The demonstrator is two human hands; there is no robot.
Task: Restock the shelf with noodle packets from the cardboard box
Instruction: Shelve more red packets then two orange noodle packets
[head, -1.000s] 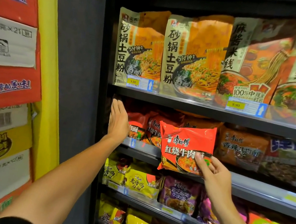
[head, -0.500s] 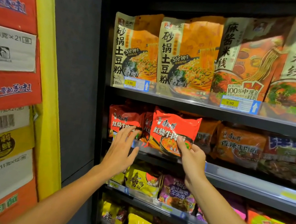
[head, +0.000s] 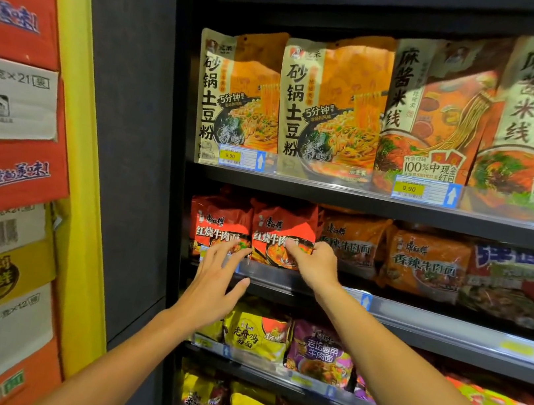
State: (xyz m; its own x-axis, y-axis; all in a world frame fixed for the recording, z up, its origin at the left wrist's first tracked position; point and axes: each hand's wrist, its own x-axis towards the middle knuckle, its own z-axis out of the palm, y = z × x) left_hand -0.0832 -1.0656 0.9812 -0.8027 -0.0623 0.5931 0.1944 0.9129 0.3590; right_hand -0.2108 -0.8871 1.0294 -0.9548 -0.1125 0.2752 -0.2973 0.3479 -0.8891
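The right hand (head: 313,264) pinches a red noodle packet (head: 279,235) standing on the shelf (head: 414,319) beside another red packet (head: 218,226). The left hand (head: 215,284), fingers spread, seems to touch that one's lower edge.

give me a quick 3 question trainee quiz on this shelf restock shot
1. True or false: the right hand pinches the red noodle packet at its lower right corner.
2. What does the left hand hold? A) a yellow packet B) nothing, fingers spread C) a price tag
3. Fill in: the price tag under the tall orange bags reads ____.

Key: 1 true; 2 B; 3 9.90
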